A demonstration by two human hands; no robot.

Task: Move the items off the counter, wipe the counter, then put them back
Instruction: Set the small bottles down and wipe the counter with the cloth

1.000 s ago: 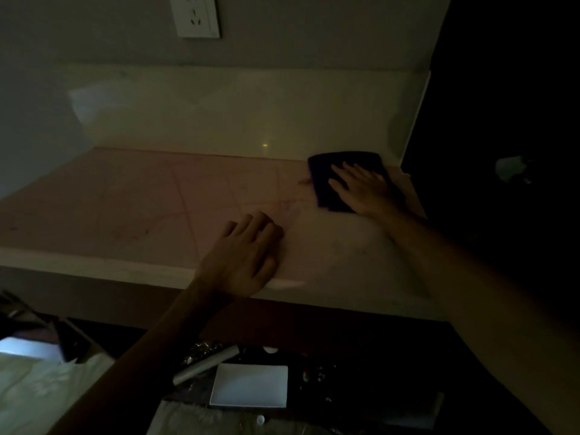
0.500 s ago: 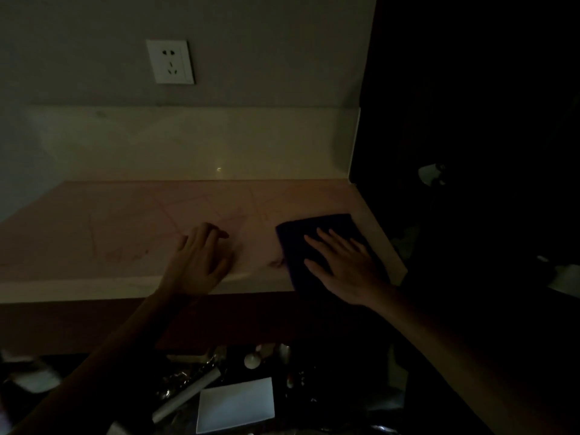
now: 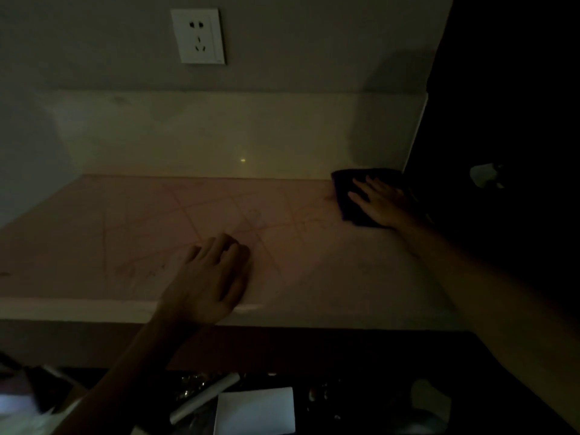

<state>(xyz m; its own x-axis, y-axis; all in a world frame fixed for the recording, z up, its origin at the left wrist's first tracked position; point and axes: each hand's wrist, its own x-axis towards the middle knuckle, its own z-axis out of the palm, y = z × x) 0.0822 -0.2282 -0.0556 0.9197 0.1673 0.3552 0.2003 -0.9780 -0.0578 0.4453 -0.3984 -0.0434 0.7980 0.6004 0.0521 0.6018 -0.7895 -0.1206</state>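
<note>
The right hand (image 3: 381, 202) lay flat, fingers straight and spread, pressing a dark folded cloth (image 3: 351, 196) against the far right corner of the pale pinkish stone surface (image 3: 125, 233), close to the cream backsplash (image 3: 219, 133). Its arm stretched out long from the lower right. The left hand (image 3: 207, 277) rested palm down near the front edge, fingers loosely bent, its grip holding nothing. Below the edge, in the gloom, lay a white square sheet (image 3: 255, 409) beside a pale rolled tube (image 3: 204, 398). A white wall socket (image 3: 198, 36) sat above.
</note>
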